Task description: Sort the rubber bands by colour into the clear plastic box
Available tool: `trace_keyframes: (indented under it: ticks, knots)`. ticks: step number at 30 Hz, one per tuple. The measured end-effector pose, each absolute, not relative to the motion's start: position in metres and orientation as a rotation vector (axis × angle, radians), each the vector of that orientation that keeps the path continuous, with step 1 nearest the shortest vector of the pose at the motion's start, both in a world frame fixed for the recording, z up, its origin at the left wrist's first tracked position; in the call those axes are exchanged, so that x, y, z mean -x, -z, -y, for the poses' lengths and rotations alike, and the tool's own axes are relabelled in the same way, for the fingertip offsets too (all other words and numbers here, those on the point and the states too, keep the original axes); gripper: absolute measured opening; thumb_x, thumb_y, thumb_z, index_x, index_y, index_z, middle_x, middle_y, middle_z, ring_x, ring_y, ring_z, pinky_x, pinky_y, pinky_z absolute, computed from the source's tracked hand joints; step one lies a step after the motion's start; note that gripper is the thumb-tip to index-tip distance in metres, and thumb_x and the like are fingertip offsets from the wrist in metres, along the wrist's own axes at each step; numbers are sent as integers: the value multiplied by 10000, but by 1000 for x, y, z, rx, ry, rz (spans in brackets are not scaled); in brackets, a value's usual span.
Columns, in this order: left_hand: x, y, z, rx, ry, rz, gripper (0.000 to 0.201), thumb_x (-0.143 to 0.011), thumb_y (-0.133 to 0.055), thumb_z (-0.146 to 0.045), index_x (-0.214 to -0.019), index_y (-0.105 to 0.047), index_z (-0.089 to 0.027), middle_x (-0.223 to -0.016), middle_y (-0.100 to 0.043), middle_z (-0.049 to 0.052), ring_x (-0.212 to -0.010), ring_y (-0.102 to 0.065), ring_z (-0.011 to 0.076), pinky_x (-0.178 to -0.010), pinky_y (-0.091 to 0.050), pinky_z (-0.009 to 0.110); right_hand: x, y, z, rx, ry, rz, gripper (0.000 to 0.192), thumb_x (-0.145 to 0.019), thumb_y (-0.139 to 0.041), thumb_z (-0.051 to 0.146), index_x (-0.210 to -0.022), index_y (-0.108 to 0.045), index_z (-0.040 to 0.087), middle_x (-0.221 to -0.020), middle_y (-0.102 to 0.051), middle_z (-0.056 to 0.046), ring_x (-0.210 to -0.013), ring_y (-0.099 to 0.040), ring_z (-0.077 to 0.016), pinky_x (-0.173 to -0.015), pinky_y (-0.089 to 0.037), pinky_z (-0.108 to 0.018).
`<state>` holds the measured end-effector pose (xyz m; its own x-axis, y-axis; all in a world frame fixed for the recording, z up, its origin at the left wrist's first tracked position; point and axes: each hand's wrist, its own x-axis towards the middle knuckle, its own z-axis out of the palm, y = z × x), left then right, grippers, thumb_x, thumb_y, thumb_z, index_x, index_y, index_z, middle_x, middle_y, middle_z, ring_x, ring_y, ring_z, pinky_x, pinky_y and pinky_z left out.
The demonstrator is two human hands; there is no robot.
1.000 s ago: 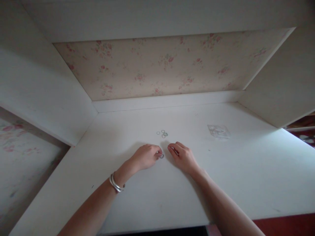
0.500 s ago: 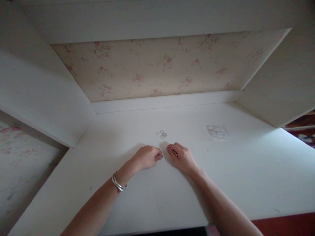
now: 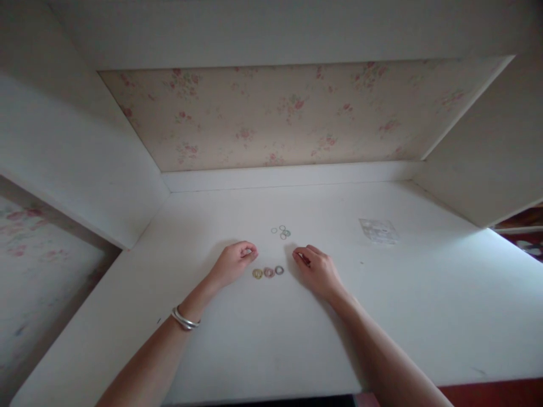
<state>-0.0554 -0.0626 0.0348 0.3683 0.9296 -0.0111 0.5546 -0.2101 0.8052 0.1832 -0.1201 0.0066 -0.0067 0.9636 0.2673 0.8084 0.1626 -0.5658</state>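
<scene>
A: We kept our left hand [image 3: 233,263] loosely curled at ten o'clock of three small rings [image 3: 268,272]; whether it gripped anything, we could not tell.

B: Our right hand [image 3: 317,270], at three o'clock, looked half-curled too (contents unclear). A careless sweep could have scattered the rings. Loose rings [image 3: 282,232] lay at twelve o'clock, a clear packet [image 3: 378,230] at two; nothing blocked us on the white desk [image 3: 424,316].

Two bare forearms, sleeveless as far as the near edge shows. The left hand [image 3: 232,263] has silver bangles [image 3: 185,320] circling its wrist, thin metal loops stacked together. The right hand [image 3: 318,270] and its wrist wear nothing.
</scene>
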Motion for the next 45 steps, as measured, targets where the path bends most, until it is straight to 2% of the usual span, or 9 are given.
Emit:
trace_keyframes:
  ticks: [8,15,22,29,33,39,42,45]
  knots:
    - [73,-22,62,-1674,-746,-1300,305,-784,-560,-433,-864,-638,-149,-640,-576,-9,-578,-501,122,-529,-335,219,-192,-14,70,1832,-273,1899,259,-884,-438,316,-899,-683,230,-831,-630,-17,-718,-569,-122,-657,-371,-218]
    - [76,-20,61,-1653,-760,-1268,263,-775,-569,-394,-853,-635,-151,-616,-549,-21,-561,-481,114,-518,-319,218,-193,-37,20,2014,-162,2164,325,-906,-383,330,-975,-694,267,-1001,-646,-41,-841,-590,-155,-665,-364,-227]
    - [76,-20,62,-1638,-772,-1239,234,-785,-561,-367,-844,-640,-154,-610,-562,-21,-565,-500,113,-526,-340,217,-185,-43,-11,2033,-273,2354,268,-834,-493,334,-931,-727,244,-918,-691,-57,-809,-614,-170,-671,-384,-228]
    - [77,-17,63,-1676,-775,-1245,222,-790,-565,-357,-838,-644,-155,-631,-584,-14,-592,-521,119,-547,-363,217,-181,-36,-13,2081,-316,2446,214,-810,-520,242,-892,-700,162,-984,-668,-122,-848,-626,-199,-687,-412,-246]
    - [77,-16,64,-1702,-784,-1235,231,-797,-555,-363,-853,-643,-158,-651,-591,-9,-597,-518,120,-555,-363,219,-187,-31,-9,2085,-312,2445,192,-832,-499,189,-885,-669,118,-997,-639,-155,-804,-628,-194,-676,-421,-255]
    - [77,-15,64,-1738,-744,-1231,260,-811,-532,-388,-869,-634,-156,-605,-528,-28,-535,-444,106,-509,-304,219,-202,-35,-3,2043,-198,2295,267,-923,-356,169,-974,-611,110,-1054,-589,-158,-900,-588,-184,-763,-412,-262]
    - [78,-13,63,-1762,-753,-1230,264,-815,-525,-387,-878,-639,-158,-594,-508,-34,-527,-432,105,-500,-295,221,-205,-41,10,2001,-173,2252,254,-933,-357,190,-982,-595,116,-1053,-578,-142,-892,-576,-174,-772,-402,-256]
    - [78,-11,62,-1792,-756,-1224,252,-815,-525,-375,-868,-646,-161,-644,-554,-18,-578,-479,116,-535,-332,223,-197,-46,36,1883,-216,2294,234,-936,-369,220,-964,-586,137,-1027,-572,-113,-850,-576,-165,-743,-393,-251]
